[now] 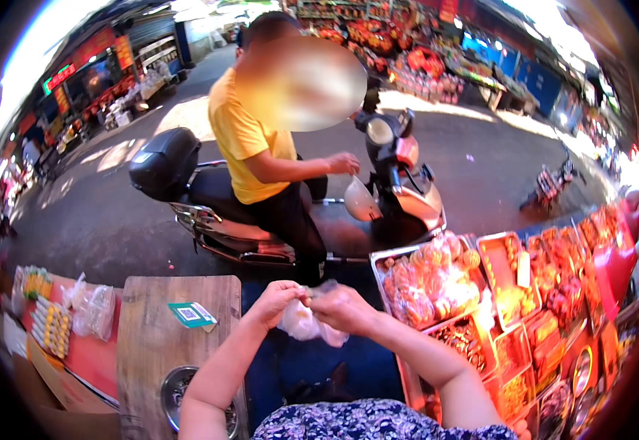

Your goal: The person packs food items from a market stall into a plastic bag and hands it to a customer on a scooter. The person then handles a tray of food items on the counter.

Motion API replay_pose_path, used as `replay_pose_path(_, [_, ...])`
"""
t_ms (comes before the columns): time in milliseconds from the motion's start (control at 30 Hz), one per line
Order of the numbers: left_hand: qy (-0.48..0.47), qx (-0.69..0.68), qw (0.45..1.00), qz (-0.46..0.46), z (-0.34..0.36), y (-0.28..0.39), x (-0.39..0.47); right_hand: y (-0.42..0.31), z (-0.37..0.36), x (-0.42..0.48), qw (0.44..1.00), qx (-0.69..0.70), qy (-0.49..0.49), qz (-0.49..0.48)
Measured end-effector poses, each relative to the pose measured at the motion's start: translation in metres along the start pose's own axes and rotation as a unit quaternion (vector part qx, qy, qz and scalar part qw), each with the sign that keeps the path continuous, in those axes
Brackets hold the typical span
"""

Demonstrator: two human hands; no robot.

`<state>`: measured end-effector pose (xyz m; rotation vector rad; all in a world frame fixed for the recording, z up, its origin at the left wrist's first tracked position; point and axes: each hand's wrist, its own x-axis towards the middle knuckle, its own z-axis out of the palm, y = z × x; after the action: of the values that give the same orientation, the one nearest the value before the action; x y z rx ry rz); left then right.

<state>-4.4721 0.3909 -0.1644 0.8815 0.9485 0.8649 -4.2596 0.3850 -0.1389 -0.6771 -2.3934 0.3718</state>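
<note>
In front of my body, my left hand (279, 303) and my right hand (347, 311) are close together at chest height. Below them hangs a small whitish plastic bag (300, 325), its contents not clear. The fingers of both hands are pinched at the top of the bag. A small greyish piece (324, 286) shows between the fingertips; it is too blurred to name. To the left of my left hand is a wooden board (149, 335), with a green card (192, 315) bearing a printed code lying on it.
A person in a yellow shirt (253, 137) sits on a scooter (231, 214) ahead, a white helmet (360, 201) below their hand. Metal trays (509, 275) of food fill my right. A metal bowl (179, 385) and a red surface (97, 366) with packaged goods are left.
</note>
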Motion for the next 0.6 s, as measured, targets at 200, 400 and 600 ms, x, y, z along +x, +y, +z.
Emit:
replay_pose_path(200, [0.121, 0.073, 0.99, -0.003, 0.045, -0.023, 0.026, 0.05, -0.007, 0.009, 0.995, 0.023, -0.032, 0.09])
replay_pose_path(400, [0.09, -0.152, 0.984, -0.024, 0.067, -0.02, 0.07, 0.092, -0.016, 0.014, 0.992, 0.042, 0.018, 0.119])
replay_pose_path(600, [-0.098, 0.033, 0.993, -0.051, 0.066, 0.002, 0.133, 0.151, -0.046, 0.007, 0.955, 0.13, 0.002, 0.267])
